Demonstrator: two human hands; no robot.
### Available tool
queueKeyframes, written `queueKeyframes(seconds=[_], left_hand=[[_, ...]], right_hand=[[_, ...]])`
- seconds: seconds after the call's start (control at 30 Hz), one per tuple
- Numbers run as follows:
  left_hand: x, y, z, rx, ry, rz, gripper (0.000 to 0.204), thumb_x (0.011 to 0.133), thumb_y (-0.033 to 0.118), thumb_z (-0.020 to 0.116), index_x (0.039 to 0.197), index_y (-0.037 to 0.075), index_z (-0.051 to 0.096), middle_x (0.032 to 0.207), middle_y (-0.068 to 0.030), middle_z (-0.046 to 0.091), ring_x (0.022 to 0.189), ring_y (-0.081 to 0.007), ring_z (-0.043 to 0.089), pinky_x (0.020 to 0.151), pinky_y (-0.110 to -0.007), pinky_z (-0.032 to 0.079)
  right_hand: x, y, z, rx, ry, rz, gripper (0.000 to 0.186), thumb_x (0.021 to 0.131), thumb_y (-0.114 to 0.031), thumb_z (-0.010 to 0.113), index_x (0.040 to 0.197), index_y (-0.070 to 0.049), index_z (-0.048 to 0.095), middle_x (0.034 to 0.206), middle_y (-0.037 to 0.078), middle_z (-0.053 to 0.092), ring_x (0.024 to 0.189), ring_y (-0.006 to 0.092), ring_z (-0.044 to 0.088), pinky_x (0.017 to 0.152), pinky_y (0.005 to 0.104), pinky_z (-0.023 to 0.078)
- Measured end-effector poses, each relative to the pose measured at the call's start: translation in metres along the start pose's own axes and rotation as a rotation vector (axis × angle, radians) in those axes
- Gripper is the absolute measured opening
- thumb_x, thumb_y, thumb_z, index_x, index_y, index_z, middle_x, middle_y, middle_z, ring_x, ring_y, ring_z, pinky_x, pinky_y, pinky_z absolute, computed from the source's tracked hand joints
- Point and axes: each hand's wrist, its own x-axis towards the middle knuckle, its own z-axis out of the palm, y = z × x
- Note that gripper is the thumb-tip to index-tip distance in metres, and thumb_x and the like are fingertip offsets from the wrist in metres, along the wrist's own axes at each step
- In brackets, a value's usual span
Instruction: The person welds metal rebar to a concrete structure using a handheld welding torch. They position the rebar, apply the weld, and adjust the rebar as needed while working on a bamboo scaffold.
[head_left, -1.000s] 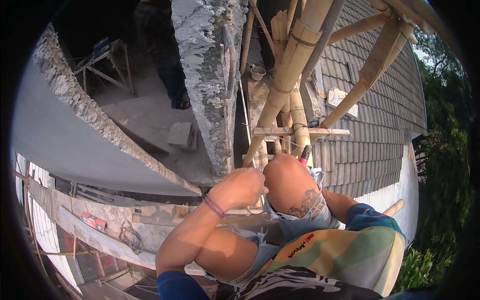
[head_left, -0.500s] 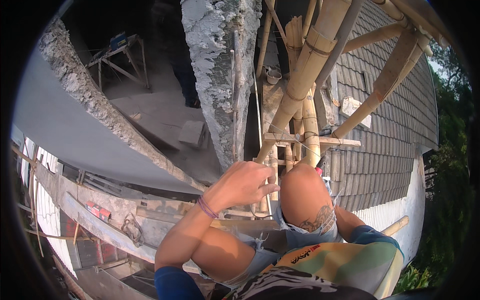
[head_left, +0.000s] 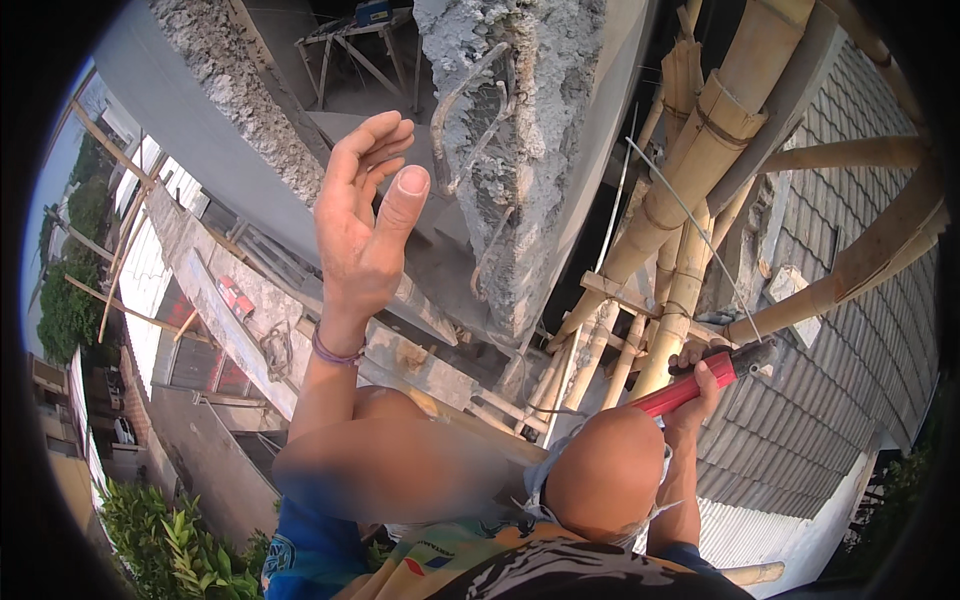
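Note:
My left hand [head_left: 365,220] is raised with fingers stretched and thumb apart, holding nothing. It appears in front of a broken concrete column [head_left: 540,170], whose rough face shows bent steel bars [head_left: 475,110]; whether it touches the column I cannot tell, though a gap shows between them. Beyond my right knee, my right hand [head_left: 700,395] wraps around a red power tool with a dark metal head, which looks like an angle grinder [head_left: 690,388]. Its head points right, over the tiled roof. Part of its rear body is hidden behind the knee.
Bamboo scaffold poles [head_left: 690,190] rise right of the column. A thin rod [head_left: 690,215] slants across them. Grey roof tiles [head_left: 800,420] lie at right. At left, a ledge holds a red-and-white box [head_left: 235,298] and a coil [head_left: 275,355]. A wooden stand [head_left: 350,50] is inside.
My left hand has lifted from near my knee and opened. My right hand, hidden before, has come into view gripping the red grinder. My view has shifted leftward.

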Motion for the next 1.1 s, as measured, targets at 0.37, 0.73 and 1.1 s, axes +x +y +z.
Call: queueKeyframes(seconds=[0.37,0.73,1.1], left_hand=[[0.031,-0.003,0.022,-0.583,-0.270,-0.411,0.044,0.108,0.042,0.039,0.080,0.010,0.048,0.062,0.0034,0.039,0.057,-0.0092,0.041,0.062,-0.026,0.038],[0.033,-0.008,0.027,-0.523,-0.230,-0.406,0.048,0.107,0.045,0.039,0.070,0.015,0.034,0.055,0.0065,0.025,0.048,-0.0057,0.020,0.045,-0.024,0.021],[0.031,-0.008,0.022,-0.491,-0.252,-0.402,0.047,0.106,0.049,0.043,0.077,0.012,0.042,0.059,0.0059,0.029,0.053,-0.0058,0.027,0.053,-0.023,0.031]], right_hand=[[0.036,-0.003,0.069,-0.120,0.023,-0.213,0.062,0.074,-0.004,0.070,0.129,-0.008,0.042,0.097,0.004,0.048,0.088,0.0140,0.051,0.079,0.0296,0.046],[0.036,0.021,0.087,-0.332,-0.064,-0.270,0.055,0.069,-0.003,0.068,0.119,-0.008,0.044,0.092,0.003,0.046,0.084,0.0126,0.048,0.076,0.0294,0.045],[0.034,0.024,0.093,-0.243,-0.057,-0.272,0.059,0.072,0.001,0.065,0.125,-0.007,0.042,0.093,0.004,0.047,0.086,0.0145,0.049,0.077,0.0282,0.044]])
